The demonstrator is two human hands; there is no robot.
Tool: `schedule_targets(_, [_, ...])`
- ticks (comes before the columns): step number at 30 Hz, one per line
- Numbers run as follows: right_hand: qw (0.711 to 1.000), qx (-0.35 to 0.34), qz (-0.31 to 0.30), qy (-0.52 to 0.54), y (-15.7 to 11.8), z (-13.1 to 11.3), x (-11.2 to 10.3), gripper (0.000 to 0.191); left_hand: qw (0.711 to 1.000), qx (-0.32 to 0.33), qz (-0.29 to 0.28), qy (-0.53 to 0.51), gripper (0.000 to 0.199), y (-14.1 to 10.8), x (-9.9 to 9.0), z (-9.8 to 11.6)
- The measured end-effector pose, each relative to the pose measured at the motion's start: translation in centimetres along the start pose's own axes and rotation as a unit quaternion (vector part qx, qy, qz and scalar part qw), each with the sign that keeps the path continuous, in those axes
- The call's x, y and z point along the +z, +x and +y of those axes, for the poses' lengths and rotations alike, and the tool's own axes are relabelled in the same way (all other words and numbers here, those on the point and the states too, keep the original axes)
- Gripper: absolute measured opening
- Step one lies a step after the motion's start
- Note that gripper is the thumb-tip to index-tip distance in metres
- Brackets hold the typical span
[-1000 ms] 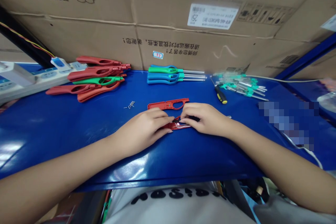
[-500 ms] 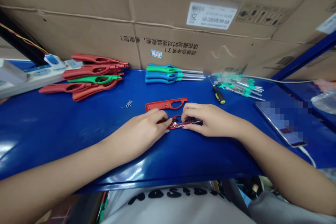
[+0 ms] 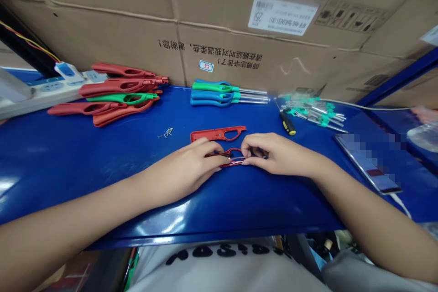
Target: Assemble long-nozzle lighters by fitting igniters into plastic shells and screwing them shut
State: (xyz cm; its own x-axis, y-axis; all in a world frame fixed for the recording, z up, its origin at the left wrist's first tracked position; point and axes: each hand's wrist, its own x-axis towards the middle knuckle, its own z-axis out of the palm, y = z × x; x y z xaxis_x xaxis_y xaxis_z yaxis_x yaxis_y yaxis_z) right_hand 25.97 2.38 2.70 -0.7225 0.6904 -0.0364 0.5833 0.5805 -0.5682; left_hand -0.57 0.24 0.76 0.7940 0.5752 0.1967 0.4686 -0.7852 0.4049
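Note:
Between my hands lies a red lighter casing half [image 3: 234, 150], its open side up, with thin pale wires [image 3: 237, 160] running along it. My left hand [image 3: 195, 164] is closed on the casing's left part and covers most of it. At the other end, the thumb and forefinger of my right hand [image 3: 270, 153] pinch the wires close to the casing's edge. Something dark shows under my right palm, too hidden to name. Just behind lies a matching red casing half [image 3: 219, 134] with a finger loop, untouched.
Several small screws [image 3: 167, 132] lie to the left. Behind are stacked red lighter casings [image 3: 123, 86], blue and green lighters [image 3: 210, 98] with metal tubes, a screwdriver [image 3: 287, 123], loose metal tubes [image 3: 321, 114] with green fittings, a phone [image 3: 367, 164] and a power strip [image 3: 44, 93].
My right hand has shifted slightly right and its fingers have curled more. The wires now stretch to its fingertips. My left hand stays on the casing half.

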Motion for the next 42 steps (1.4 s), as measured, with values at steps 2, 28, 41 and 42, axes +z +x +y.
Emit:
schedule_targets(2, [1.0, -0.002, 0.003, 0.003, 0.03, 0.01, 0.07, 0.007, 1.0, 0.002, -0.003, -0.004, 0.031, 0.03, 0.02, -0.01])
schedule_targets(28, [0.999, -0.04, 0.011, 0.0, 0.07, -0.27, 0.09, 0.009, 0.999, 0.009, -0.02, 0.043, 0.032, -0.19, -0.07, 0.18])
schedule_targets(41, [0.999, -0.038, 0.006, -0.015, 0.03, -0.61, 0.28, 0.011, 0.999, 0.012, -0.019, 0.043, 0.033, -0.01, 0.07, 0.04])
schedule_targets(42, [0.999, -0.038, 0.008, -0.01, 0.02, -0.57, 0.26, 0.012, 0.999, 0.013, -0.019, 0.043, 0.033, 0.02, 0.05, 0.06])
